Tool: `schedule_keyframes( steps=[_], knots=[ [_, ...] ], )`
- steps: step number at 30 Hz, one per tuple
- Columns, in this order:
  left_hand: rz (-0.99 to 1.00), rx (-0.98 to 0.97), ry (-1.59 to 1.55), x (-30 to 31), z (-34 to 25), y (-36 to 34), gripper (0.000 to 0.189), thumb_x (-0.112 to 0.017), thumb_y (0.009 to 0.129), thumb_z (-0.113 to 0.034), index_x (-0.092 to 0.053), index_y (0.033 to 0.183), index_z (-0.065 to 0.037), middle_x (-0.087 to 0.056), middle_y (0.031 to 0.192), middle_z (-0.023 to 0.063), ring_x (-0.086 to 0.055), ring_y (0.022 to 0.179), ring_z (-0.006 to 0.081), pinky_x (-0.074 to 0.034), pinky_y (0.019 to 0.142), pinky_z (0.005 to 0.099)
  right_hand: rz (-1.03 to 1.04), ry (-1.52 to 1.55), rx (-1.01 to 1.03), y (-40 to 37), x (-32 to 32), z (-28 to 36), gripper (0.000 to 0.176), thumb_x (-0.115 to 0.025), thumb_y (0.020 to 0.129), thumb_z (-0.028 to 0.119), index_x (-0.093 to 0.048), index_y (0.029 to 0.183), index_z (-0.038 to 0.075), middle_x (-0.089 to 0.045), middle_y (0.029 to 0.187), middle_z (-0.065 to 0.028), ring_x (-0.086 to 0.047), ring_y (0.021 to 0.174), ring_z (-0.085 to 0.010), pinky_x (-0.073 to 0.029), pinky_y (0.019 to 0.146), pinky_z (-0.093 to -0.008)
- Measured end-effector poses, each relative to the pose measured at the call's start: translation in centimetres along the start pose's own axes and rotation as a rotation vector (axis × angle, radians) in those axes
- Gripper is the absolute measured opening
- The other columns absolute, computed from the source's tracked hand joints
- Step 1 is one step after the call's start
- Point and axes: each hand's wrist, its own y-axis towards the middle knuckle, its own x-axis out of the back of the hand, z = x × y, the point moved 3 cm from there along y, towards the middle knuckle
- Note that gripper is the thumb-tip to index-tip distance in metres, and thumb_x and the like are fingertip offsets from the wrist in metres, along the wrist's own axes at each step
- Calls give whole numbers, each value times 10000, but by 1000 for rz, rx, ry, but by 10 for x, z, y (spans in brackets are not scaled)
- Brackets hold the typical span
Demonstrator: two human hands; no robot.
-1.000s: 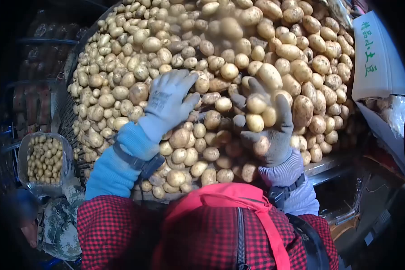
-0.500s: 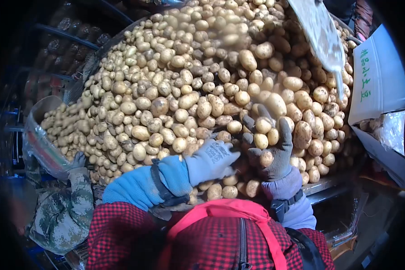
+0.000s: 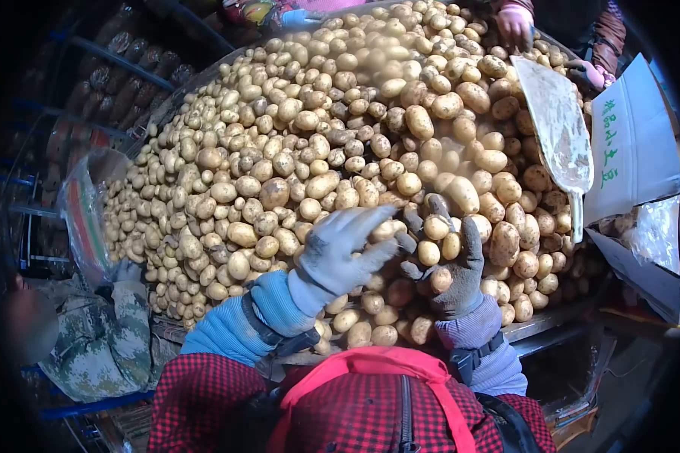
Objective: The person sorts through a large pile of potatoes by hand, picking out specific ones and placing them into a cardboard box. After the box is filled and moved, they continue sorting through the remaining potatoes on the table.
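Note:
My left hand [image 3: 338,253], in a grey glove, reaches over the heap with fingers stretched and thumb apart. A pale potato [image 3: 386,230] shows between its finger and thumb, in the pile just left of my other hand. My right hand [image 3: 457,283], in a dirty grey glove, is turned palm up with fingers curled. It cradles several small potatoes [image 3: 436,226], one of them lower down by the palm [image 3: 440,281]. Around both hands spreads a large heap of loose potatoes [image 3: 249,189], smaller at the left and bigger at the right.
A dirt-smeared scoop [image 3: 555,124] lies on the heap at the right. Beside it stands an open white carton [image 3: 633,128] with green writing. A plastic bag [image 3: 87,219] is at the left, near a person in camouflage [image 3: 98,340]. Another person's hand [image 3: 515,26] is at the top right.
My left hand has lifted and moved up, its fingers spreading toward my right hand. The scoop has come down onto the heap. The right hand still holds its potatoes.

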Motion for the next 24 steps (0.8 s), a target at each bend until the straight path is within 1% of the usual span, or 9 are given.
schedule_keyframes(
  steps=[5,7,8,12,14,17,19,22,24],
  knots=[
    [78,-267,69,-7,-1,27,561,-747,936,-443,-677,1352,-73,-716,1243,170,-675,1146,368,-506,1030,475,-51,140,108,-1,14,-7,597,-453,1115,402,-279,1657,221,-413,1617,-230,-530,1414,-399,-545,1091,-551],
    [-27,-87,175,12,30,47,572,-725,937,-464,-672,1354,-77,-693,1303,178,-648,1210,369,-480,1079,475,-123,-337,354,-5,27,-10,651,-591,1066,195,-287,1638,262,-303,1677,-223,-499,1443,-390,-527,1122,-535],
    [-42,-11,345,23,50,57,577,-721,933,-468,-668,1356,-78,-682,1328,181,-637,1234,364,-475,1089,477,-236,-117,252,0,8,-5,730,-616,1023,32,-287,1624,285,-223,1708,-220,-477,1459,-400,-522,1131,-537],
    [69,312,734,55,150,89,633,-740,908,-489,-642,1388,-88,-663,1365,188,-620,1278,334,-469,1101,465,-206,-195,252,-1,8,-5,688,-565,1053,31,-286,1626,289,-228,1706,-226,-469,1460,-418,-522,1132,-549],
    [379,415,632,55,185,100,695,-765,879,-530,-631,1397,-87,-673,1340,177,-625,1272,312,-479,1084,437,-66,131,195,-1,10,-5,678,-536,1063,13,-296,1620,316,-223,1708,-226,-457,1463,-438,-518,1132,-570],
    [520,606,446,59,174,107,735,-768,864,-561,-624,1403,-83,-680,1310,178,-639,1245,313,-496,1053,420,143,-546,288,-3,14,-6,577,-454,1113,270,-282,1646,131,-278,1730,-106,-380,1543,-251,-316,1272,-468],
    [490,537,500,57,179,107,725,-773,860,-550,-621,1390,-78,-676,1309,178,-656,1210,320,-511,1024,419,85,-542,266,-4,10,-5,610,-531,1084,251,-291,1640,178,-282,1729,-105,-384,1542,-256,-323,1269,-467],
    [432,489,537,50,178,108,708,-775,858,-531,-614,1373,-73,-666,1315,180,-661,1193,331,-513,1023,427,-67,-204,159,-2,-2,-4,640,-336,1139,446,-291,1635,44,-485,1550,-246,-590,1340,-393,-519,1127,-484],
    [447,487,549,51,175,104,715,-754,870,-530,-579,1390,-72,-678,1299,195,-643,1246,351,-496,1062,452,-51,-566,210,-3,-8,-4,690,-330,1117,520,-297,1642,73,-560,1476,-241,-620,1303,-382,-505,1130,-476]
  ],
)
